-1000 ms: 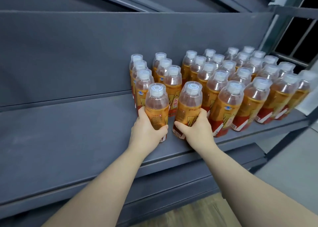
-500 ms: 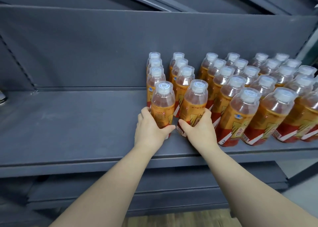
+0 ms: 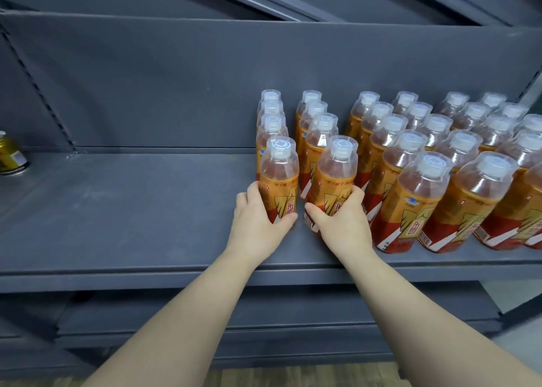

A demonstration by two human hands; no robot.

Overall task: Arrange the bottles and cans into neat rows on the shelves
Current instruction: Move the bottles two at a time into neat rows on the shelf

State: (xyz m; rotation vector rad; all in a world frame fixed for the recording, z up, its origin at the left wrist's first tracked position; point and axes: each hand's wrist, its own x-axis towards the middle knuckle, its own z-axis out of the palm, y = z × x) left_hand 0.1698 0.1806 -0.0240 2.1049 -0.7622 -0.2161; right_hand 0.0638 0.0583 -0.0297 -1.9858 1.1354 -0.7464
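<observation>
Left hand [image 3: 258, 223]: is gripping the left bottle [image 3: 279, 169] low down, with the thumb lying across the front of the label and the fingers curling round the left side.
Right hand [image 3: 343, 226]: is gripping the right bottle [image 3: 335, 175] low down, with the thumb crossing the label's front from the right and the fingers wrapping its right side.
Left bottle: is heading the leftmost row, just in front of three more lined up toward the back panel [image 3: 176, 87]. The hand is hiding its base, so I cannot tell whether it is resting on the shelf [image 3: 132, 210].
Right bottle: is heading the second row, just beside the left bottle with a narrow gap between them. Its base is hidden too.
Bottles [image 3: 410, 157]: are standing upright in further front-to-back rows to the right, running off the frame's edge. All are showing amber drink, white caps and orange-and-red labels.
Can [image 3: 8, 156]: is standing at the shelf's far left end, well apart from the bottles and partly cut off by the frame.
Arms: are reaching in bare from below, over the shelf's front edge.
Lower shelf [image 3: 293, 313]: is showing beneath, with wood-look floor [image 3: 293, 378] under it.
</observation>
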